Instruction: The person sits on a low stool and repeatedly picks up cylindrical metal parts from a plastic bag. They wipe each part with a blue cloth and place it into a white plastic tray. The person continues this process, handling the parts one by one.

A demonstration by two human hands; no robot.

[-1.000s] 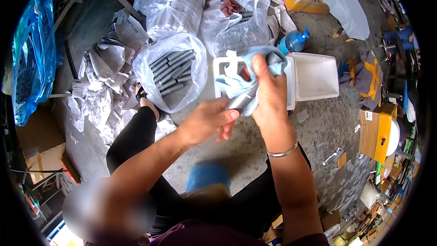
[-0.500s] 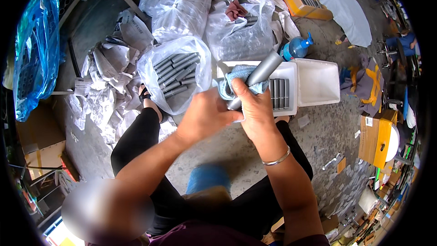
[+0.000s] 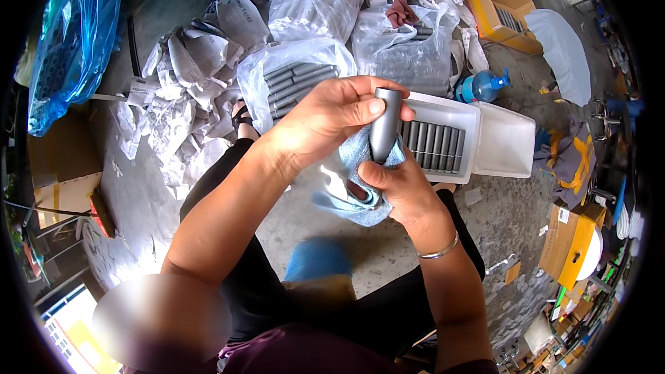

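Note:
Between my hands stands a grey metal tube (image 3: pixel 385 128), nearly upright. The fingers and thumb of my left hand (image 3: pixel 322 118) pinch its upper end. My right hand (image 3: pixel 409 190) is wrapped round its lower part, with a light blue cloth (image 3: pixel 370 211) between palm and tube; the cloth's loose end hangs below. Just beyond my right hand, a white plastic box (image 3: pixel 472 142) holds a row of grey tubes (image 3: pixel 440 145). Past my left hand, an opened transparent bag (image 3: pixel 343 59) contains more such tubes (image 3: pixel 294 83), partly hidden by that hand.
Crumpled paper (image 3: pixel 183 97) lies on the floor at left. Tied plastic bags (image 3: pixel 315 3) stand at the back. Right of the white box are its white lid or second tray (image 3: pixel 509 140), a blue bottle (image 3: pixel 481 86) and a yellow carton (image 3: pixel 488 14). A blue stool (image 3: pixel 318 260) stands between my legs.
The tube has turned from slanted to nearly upright. My left hand moved from the lower end to pinch the upper end. The cloth slid lower, and the view shifted slightly.

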